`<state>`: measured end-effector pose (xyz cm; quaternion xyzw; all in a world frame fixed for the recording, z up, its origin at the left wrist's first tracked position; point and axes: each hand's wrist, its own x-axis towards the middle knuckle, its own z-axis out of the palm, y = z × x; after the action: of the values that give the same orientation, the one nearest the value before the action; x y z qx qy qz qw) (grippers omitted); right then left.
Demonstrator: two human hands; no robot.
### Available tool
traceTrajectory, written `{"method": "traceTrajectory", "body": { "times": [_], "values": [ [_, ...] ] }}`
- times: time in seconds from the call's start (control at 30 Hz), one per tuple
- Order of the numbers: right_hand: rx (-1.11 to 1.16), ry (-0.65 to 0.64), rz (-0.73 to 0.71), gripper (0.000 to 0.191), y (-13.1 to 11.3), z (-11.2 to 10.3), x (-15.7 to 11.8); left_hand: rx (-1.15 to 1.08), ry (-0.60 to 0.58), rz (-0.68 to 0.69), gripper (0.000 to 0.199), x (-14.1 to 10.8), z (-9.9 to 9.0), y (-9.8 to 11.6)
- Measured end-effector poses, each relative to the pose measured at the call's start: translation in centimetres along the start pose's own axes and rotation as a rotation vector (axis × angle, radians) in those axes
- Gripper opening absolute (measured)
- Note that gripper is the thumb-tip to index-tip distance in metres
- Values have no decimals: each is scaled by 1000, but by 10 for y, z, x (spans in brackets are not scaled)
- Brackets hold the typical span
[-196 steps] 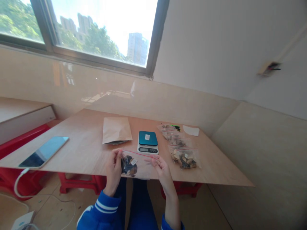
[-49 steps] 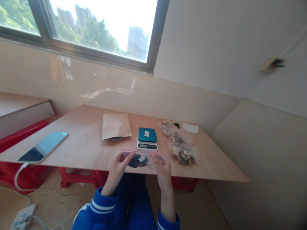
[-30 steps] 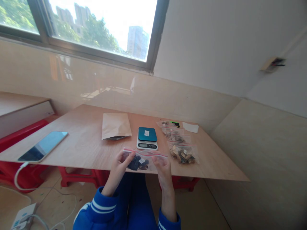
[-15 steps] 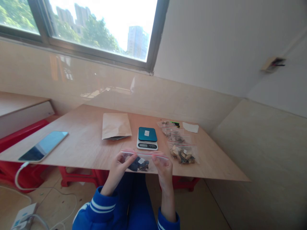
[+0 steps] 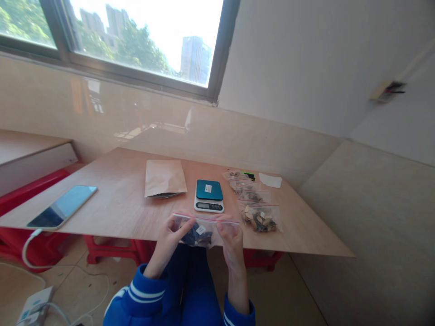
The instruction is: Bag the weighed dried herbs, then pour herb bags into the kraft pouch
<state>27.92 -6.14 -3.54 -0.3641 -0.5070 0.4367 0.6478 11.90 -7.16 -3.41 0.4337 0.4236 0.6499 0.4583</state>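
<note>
A clear zip-lock bag (image 5: 197,234) with a red seal line, a small white label and dark dried pieces inside hangs at the table's front edge. My left hand (image 5: 172,232) pinches its top on the left, thumb along the seal. At the right end of the seal, my right hand (image 5: 231,233) grips the bag with thumb and fingers. Just beyond the bag stands a kitchen scale (image 5: 209,196) with a teal plate and a white label on it. To the right lies a zip-lock bag of dried mushroom-like slices (image 5: 260,219).
Several more zip-lock bags (image 5: 249,190) overlap behind it, near a black and green item (image 5: 249,175) and white paper (image 5: 270,180). A kraft paper pouch (image 5: 165,178) lies left of the scale. A phone (image 5: 63,207) with a cable is at far left. Red stools (image 5: 112,249) stand below.
My right thumb and fingers have shifted slightly along the seal, and the bag's lower part has dropped a little. My left hand stays nearly in place.
</note>
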Motion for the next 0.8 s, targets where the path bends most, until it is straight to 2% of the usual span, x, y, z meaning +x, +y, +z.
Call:
{"method": "traceTrajectory", "body": {
  "times": [0.1, 0.2, 0.27, 0.4, 0.57, 0.7, 0.8],
  "values": [
    [116, -151, 86, 35, 1, -2, -1, -13, -94, -60, 29, 0, -2, 3],
    [131, -203, 133, 38, 0, -4, -3, -6, -169, -84, 31, 0, -4, 7],
    [109, -230, 124, 38, -1, -5, -3, 8, -170, -69, 26, 1, -4, 9],
    [40, -281, 100, 40, -6, -6, -3, 17, -75, -61, 27, 2, -2, 9],
    [-26, -143, 61, 21, -5, -2, -2, 5, -62, -13, 22, 1, -3, 12],
    [-115, 48, 91, 22, 0, 0, -3, 6, -112, 5, 20, 0, -3, 14],
    [-156, 81, 77, 19, 0, 2, -2, -4, -120, -7, 19, 0, -1, 13]
  ]
}}
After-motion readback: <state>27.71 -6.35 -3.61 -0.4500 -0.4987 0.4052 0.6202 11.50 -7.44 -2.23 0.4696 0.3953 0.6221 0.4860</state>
